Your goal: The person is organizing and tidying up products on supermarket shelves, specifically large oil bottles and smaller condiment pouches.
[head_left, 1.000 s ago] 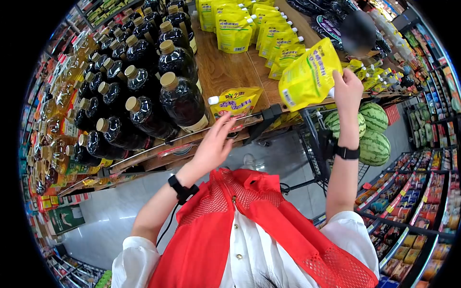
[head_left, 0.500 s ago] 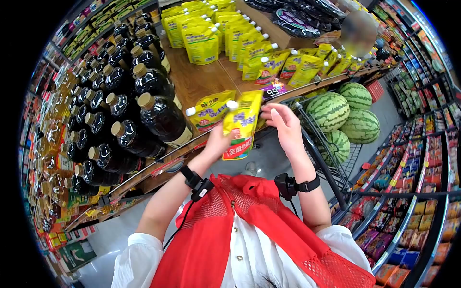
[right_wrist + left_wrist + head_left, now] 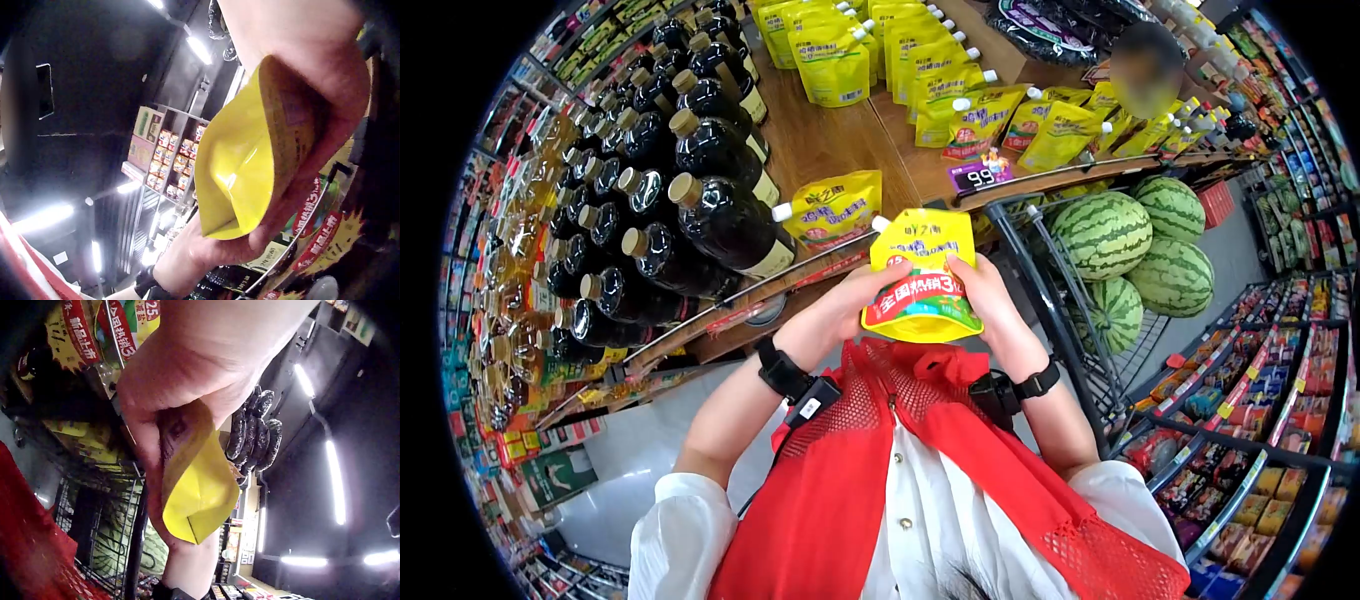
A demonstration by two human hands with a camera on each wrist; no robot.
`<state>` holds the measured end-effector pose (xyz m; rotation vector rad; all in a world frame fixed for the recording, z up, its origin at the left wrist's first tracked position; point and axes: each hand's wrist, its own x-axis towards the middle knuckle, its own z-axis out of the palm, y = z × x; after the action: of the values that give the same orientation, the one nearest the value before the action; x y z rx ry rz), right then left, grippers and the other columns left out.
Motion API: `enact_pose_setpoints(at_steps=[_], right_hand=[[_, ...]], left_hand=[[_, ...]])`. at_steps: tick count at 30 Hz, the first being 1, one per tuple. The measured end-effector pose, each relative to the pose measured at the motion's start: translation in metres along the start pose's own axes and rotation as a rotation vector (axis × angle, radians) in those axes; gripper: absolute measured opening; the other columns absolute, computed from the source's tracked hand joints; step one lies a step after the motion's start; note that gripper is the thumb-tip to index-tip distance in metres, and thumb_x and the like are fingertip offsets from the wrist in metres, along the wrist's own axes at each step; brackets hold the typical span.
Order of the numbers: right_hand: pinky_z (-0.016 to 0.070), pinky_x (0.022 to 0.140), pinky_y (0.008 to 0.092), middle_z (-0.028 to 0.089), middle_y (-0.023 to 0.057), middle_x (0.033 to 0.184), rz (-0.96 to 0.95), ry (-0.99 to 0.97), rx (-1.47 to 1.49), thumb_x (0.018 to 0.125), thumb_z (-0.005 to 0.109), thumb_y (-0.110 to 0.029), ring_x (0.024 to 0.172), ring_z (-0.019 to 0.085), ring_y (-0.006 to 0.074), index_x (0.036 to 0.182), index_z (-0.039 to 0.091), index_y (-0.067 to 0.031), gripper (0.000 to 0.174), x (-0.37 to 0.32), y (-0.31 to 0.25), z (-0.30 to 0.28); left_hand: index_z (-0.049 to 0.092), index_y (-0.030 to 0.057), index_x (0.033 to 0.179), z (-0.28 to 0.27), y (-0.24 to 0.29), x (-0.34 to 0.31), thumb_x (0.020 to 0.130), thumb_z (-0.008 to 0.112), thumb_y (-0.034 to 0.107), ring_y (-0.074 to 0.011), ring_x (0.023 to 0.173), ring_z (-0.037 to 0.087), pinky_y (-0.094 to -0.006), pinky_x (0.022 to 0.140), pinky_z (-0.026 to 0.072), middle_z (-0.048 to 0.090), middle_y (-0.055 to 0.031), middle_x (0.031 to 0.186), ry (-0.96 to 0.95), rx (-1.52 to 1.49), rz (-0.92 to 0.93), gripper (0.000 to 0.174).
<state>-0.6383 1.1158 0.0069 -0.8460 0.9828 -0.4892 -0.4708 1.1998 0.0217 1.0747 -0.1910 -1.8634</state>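
Head view: wooden desk (image 3: 825, 145) as landmark. Shopping cart (image 3: 1041, 275) right of desk's front edge, watermelons (image 3: 1101, 235) in it. Dark bottles (image 3: 722, 215) grouped at desk's left. Left hand (image 3: 838, 306) and right hand (image 3: 992, 303) in front of desk, thumbs on the face of held pouch (image 3: 922, 280), fingers pinching its two sides, label upward. Yellow pouch (image 3: 834, 210) near desk's front edge, spout leftward. Price sign (image 3: 979, 177) at desk's front edge, farther right.
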Motion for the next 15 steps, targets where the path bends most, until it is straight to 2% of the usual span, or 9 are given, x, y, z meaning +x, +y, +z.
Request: enact_pose_setpoints(at_steps=[2,4,5,6,7,10,11,13,15], right_hand=[[0.0493,0.076,0.0283,0.06,0.0114,0.102,-0.039,-0.023,-0.011,0.09,0.054,-0.009,0.089,0.059,0.0146,0.111,0.046,0.0037,0.026,0.007,-0.011,-0.008],[0.0472,0.08,0.0279,0.06,0.0104,0.105,-0.352,0.021,-0.072,0.089,0.054,-0.009,0.093,0.058,0.0143,0.112,0.047,0.0021,0.026,0.0,-0.03,-0.011],[0.0452,0.084,0.0275,0.059,0.0104,0.108,-0.44,-0.028,-0.186,0.089,0.054,-0.007,0.098,0.056,0.0139,0.113,0.047,0.001,0.026,0.004,-0.043,-0.019],[0.0443,0.086,0.0274,0.058,0.0093,0.111,-0.494,-0.074,-0.163,0.088,0.054,-0.005,0.1,0.055,0.0133,0.115,0.047,0.0012,0.029,0.003,-0.061,-0.018],[0.0436,0.087,0.0273,0.058,0.0083,0.111,-0.542,-0.108,-0.181,0.088,0.054,-0.004,0.101,0.055,0.0129,0.117,0.047,0.0013,0.03,0.009,-0.075,-0.019],[0.0417,0.089,0.0271,0.059,0.0063,0.111,-0.623,-0.243,-0.232,0.089,0.054,-0.003,0.102,0.054,0.0122,0.119,0.047,0.0019,0.031,0.05,-0.096,-0.025],[0.043,0.086,0.0263,0.06,0.0059,0.109,-0.539,-0.245,-0.224,0.089,0.054,-0.004,0.099,0.055,0.0115,0.115,0.051,0.0026,0.027,0.061,-0.102,-0.027],[0.0437,0.084,0.0257,0.061,0.0057,0.107,-0.545,-0.247,-0.274,0.089,0.054,-0.004,0.097,0.056,0.0109,0.113,0.053,0.0027,0.025,0.08,-0.114,-0.028],[0.0452,0.079,0.0241,0.064,0.0053,0.101,-0.599,-0.29,-0.268,0.089,0.055,-0.005,0.091,0.057,0.0093,0.109,0.056,0.0029,0.022,0.095,-0.12,-0.028]], left_hand=[[0.046,0.001,0.121,0.014,0.0,0.005,0.088,0.06,0.018,-0.0198,0.1,0.061,-0.0327,0.085,0.0519,0.058,-0.0131,0.116,-0.021,0.047,0.135,0.04],[0.042,0.0022,0.123,0.034,0.003,0.004,0.084,0.063,0.008,-0.0177,0.103,0.058,-0.0317,0.088,0.0496,0.057,-0.0114,0.117,0.047,0.167,0.416,0.045],[0.042,0.0019,0.123,0.04,0.007,0.007,0.082,0.065,0.005,-0.0164,0.103,0.057,-0.0309,0.088,0.0481,0.056,-0.0098,0.116,0.13,0.323,0.521,0.048],[0.041,0.0016,0.123,0.044,0.015,0.015,0.079,0.066,0.001,-0.015,0.103,0.055,-0.0301,0.089,0.0467,0.056,-0.0082,0.114,0.212,0.483,0.626,0.051],[0.041,0.0003,0.122,0.041,0.023,0.025,0.076,0.07,0.002,-0.0154,0.101,0.055,-0.0299,0.088,0.0458,0.056,-0.0069,0.111,0.247,0.712,0.83,0.054],[0.046,-0.002,0.118,0.016,0.042,0.068,0.077,0.07,0.012,-0.019,0.099,0.058,-0.0323,0.086,0.0459,0.061,-0.0141,0.105,0.419,0.826,0.884,0.049],[0.046,-0.002,0.118,0.01,0.044,0.08,0.077,0.07,0.012,-0.019,0.099,0.058,-0.0323,0.086,0.0459,0.061,-0.0141,0.105,0.429,0.822,0.889,0.049],[0.048,-0.0021,0.113,0.009,0.051,0.092,0.079,0.069,0.016,-0.023,0.097,0.06,-0.0334,0.084,0.0465,0.063,-0.0167,0.1,0.626,0.927,0.969,0.044],[0.049,-0.001,0.112,0.014,0.055,0.095,0.079,0.068,0.014,-0.0243,0.096,0.061,-0.0333,0.083,0.047,0.063,-0.0165,0.099,0.691,0.908,0.946,0.041]])
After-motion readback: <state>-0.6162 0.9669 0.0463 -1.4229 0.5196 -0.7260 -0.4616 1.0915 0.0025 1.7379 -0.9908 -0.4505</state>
